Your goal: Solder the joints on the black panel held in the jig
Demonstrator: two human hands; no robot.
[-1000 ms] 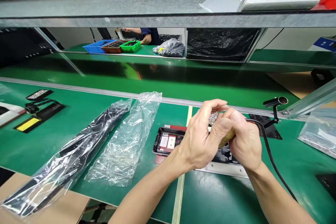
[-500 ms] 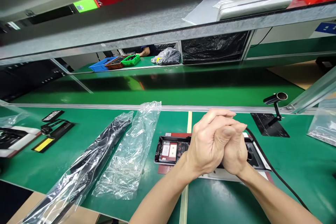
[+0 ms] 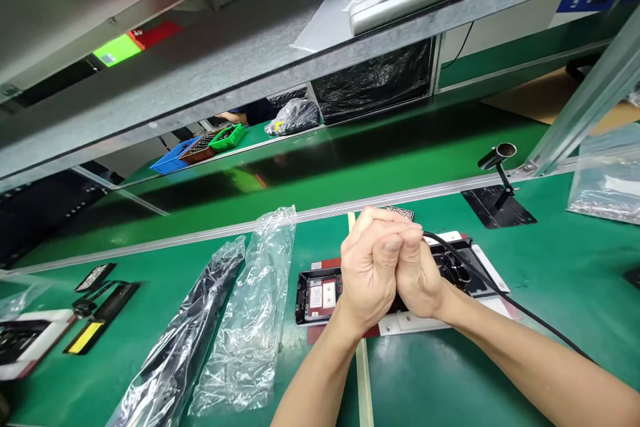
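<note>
1. Both hands press together in one rounded grip, left hand [image 3: 369, 270] and right hand [image 3: 420, 277] meeting with the thumbs side by side on top; their fingers wrap inward, so I cannot tell whether anything sits between the palms.
2. Black cable [image 3: 547, 327] begins in view just beside the top of the right hand; it passes over the right part of the tray, then slants down across the green bench [image 3: 425, 387], beyond the right forearm.
3. Black tray [image 3: 302, 297] lies below and behind the hands, which hide its middle; its left end shows pale labels inside, its right end dark fittings; a red base [image 3: 318, 335] shows at its lower left edge, and a white strip [image 3: 415, 325] with screws along its near side.
4. Yellowish tape [image 3: 366, 387] runs across the bench, passing behind the left hand; left of the tray lie a crumpled clear bag [image 3: 245, 333] and, just beside it, a long black part in plastic [image 3: 185, 327].
5. Near the bench's far edge, right of the hands, a short black tube [image 3: 497, 155] stands tilted on a flat black plate [image 3: 493, 210].
</note>
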